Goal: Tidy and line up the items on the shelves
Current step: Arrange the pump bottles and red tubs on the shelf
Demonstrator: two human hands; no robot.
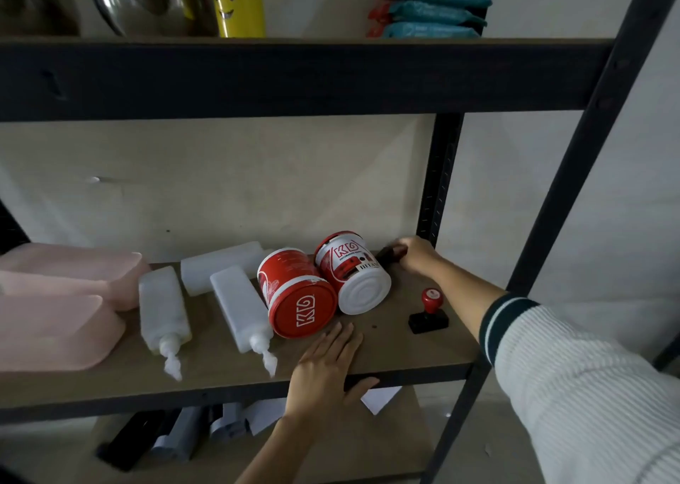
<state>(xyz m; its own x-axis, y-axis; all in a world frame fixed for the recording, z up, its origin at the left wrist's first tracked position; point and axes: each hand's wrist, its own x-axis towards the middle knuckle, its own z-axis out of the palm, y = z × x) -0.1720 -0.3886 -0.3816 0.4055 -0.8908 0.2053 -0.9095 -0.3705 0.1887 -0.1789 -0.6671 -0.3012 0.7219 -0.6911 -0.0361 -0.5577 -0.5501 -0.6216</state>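
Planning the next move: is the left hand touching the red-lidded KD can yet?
Apart. The head view shows the left hand flat on the shelf board, with a strip of bare board between its fingertips and the KD can's red lid.

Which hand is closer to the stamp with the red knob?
Probably the right, though it's close. The right hand reaches past the stamp to a dark item at the back corner, its forearm passing just beside it. The left hand lies flat on the shelf edge, further left.
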